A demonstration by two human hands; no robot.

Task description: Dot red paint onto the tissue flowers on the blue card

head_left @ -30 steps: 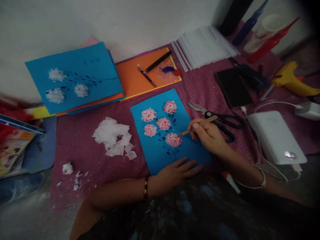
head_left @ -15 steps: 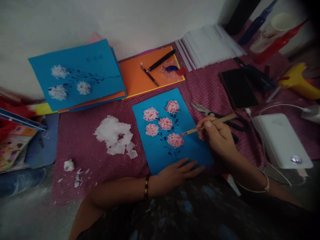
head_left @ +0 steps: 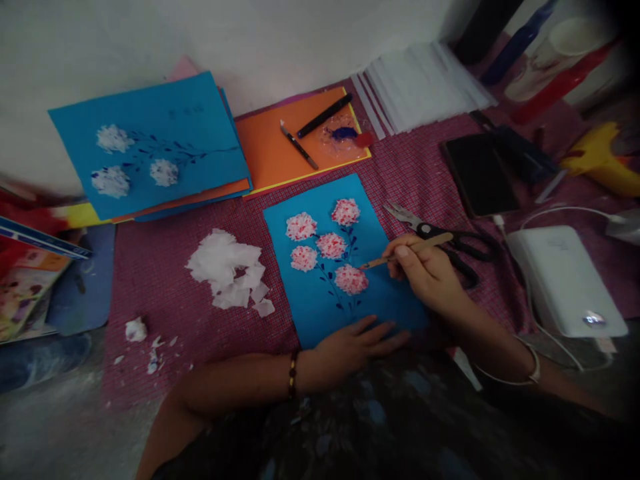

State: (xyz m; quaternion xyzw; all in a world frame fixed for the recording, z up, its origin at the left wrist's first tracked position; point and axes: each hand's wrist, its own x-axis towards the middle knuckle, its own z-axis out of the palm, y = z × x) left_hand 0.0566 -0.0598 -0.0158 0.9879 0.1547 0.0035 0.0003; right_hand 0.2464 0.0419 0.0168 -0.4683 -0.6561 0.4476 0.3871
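The right hand [head_left: 423,270] pinches a brush [head_left: 431,242], its tip at the edge of the lowest red-and-white flower [head_left: 351,280]. The blue card [head_left: 393,297] lies on chequered cloth [head_left: 165,267], the open left hand [head_left: 353,347] across its near edge.

Covered, cropped and blurred around the blue card [head_left: 310,301]

The left hand [head_left: 345,350] hides part of the card's near edge; the right hand [head_left: 427,270] covers some of its right side and the middle of the brush [head_left: 376,263]. Whether the brush tip touches the nearest flower [head_left: 351,280] is too fine to tell. Far right, a red tube [head_left: 560,85] blocks part of a blurred cup [head_left: 570,41]; a yellow glue gun [head_left: 600,160] runs off the right edge
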